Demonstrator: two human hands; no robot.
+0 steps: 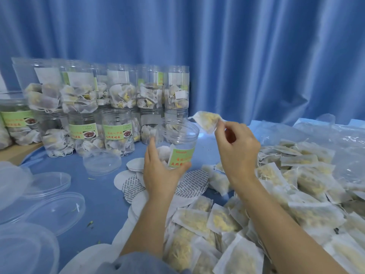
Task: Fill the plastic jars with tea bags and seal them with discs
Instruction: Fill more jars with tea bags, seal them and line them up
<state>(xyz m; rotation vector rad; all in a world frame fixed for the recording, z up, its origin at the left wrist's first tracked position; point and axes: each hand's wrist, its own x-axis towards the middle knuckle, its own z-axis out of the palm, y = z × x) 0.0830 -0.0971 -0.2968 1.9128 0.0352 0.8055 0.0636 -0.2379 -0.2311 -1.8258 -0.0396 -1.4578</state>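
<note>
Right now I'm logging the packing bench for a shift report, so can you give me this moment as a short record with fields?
left hand: grips the clear plastic jar with the green label, open at the top, tilted
right hand: pinches a white paper tea bag with yellow filling above the jar's mouth
jar contents: a few tea bags at most
loose tea bags: heaped at the right
round white sealing discs: scattered under the hands
filled jars: stacked in two tiers at the back left
clear plastic lids: lying at the left
</note>
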